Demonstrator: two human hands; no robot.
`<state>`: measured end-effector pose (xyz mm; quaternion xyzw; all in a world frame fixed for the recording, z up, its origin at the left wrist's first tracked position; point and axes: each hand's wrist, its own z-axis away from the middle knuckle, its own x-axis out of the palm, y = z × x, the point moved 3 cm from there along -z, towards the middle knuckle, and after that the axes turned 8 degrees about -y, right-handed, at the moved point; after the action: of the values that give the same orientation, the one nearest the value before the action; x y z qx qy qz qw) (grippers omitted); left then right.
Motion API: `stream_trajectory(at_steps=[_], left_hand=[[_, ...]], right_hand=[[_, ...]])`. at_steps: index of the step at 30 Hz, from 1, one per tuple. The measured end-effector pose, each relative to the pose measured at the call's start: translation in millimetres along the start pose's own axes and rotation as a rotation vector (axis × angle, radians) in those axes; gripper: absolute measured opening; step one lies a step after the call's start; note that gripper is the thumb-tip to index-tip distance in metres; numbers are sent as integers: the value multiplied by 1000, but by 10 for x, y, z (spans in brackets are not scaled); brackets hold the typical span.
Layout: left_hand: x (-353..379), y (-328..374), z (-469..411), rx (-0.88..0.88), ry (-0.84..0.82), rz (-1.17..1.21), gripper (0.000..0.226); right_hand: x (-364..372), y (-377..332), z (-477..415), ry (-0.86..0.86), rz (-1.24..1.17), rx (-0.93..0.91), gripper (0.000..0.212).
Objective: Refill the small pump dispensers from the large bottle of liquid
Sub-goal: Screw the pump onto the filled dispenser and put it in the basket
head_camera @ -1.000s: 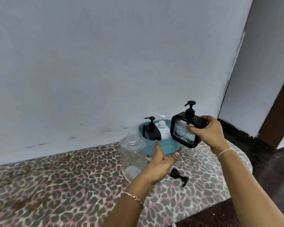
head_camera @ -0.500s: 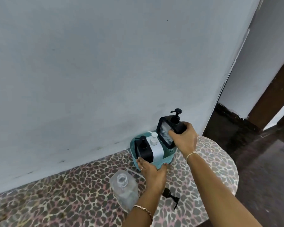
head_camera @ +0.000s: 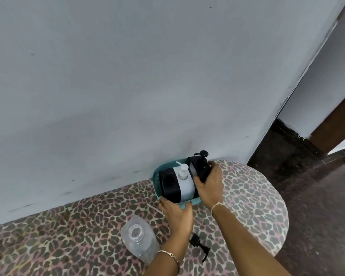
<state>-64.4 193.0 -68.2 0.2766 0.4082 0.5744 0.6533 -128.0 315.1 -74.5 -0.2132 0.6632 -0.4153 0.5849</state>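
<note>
Head view: right hand [head_camera: 210, 185] fingers clasp the black pump dispenser [head_camera: 200, 167], pump upward, at the right end of the teal basket [head_camera: 156, 177]. Left hand [head_camera: 177, 213] fingers grip its near rim; the uncapped large bottle [head_camera: 140, 243] stands just behind them, beside that wrist.

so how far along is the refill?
Looks done: the left black dispenser and the white dispenser sit capped in the basket; fill levels can't be read. In hand: the right hand holds the right black dispenser at the basket's right end, and the left hand grips its near rim. Left: the clear bottle is open, its pump loose on the table.
</note>
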Motion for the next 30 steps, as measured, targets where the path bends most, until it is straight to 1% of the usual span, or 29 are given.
stream_trajectory(at_steps=[2,4,7,11,16,20,22,25,26,28,29,30], left_hand=[[9,-8,-10,4,12,-4,96],[15,-29,-26,0,27,-9,97],[23,-18,-22,-12,30,-24,96],[47,-32,-23,-11,35,-38,95],[57,-50,-39,-15,42,-69,96],[54,-74,-64,-17,59,-50,96],[37,-71,-119,-1,110,0,87],[8,-41,-240,-32,235,114,65],[5,-43,-285,-65,270,160,57],[12,-53,-355,-127,324,250,39],[22,-46,-361,-150,340,269,33],[34,-49,-365,-160,357,282,30]], right_hand=[[81,56,7,-31,47,-27,64],[142,114,5,-22,108,-34,59],[240,215,26,-18,327,-47,56],[262,298,73,33,371,-56,54],[205,351,165,56,492,-115,43],[156,317,146,75,549,-82,36],[141,330,99,48,471,-89,34],[111,376,44,-17,235,-116,30],[98,383,38,-23,169,-90,34],[91,393,27,-42,15,24,48],[114,403,19,-73,-61,90,51],[135,396,17,-111,-121,139,51]])
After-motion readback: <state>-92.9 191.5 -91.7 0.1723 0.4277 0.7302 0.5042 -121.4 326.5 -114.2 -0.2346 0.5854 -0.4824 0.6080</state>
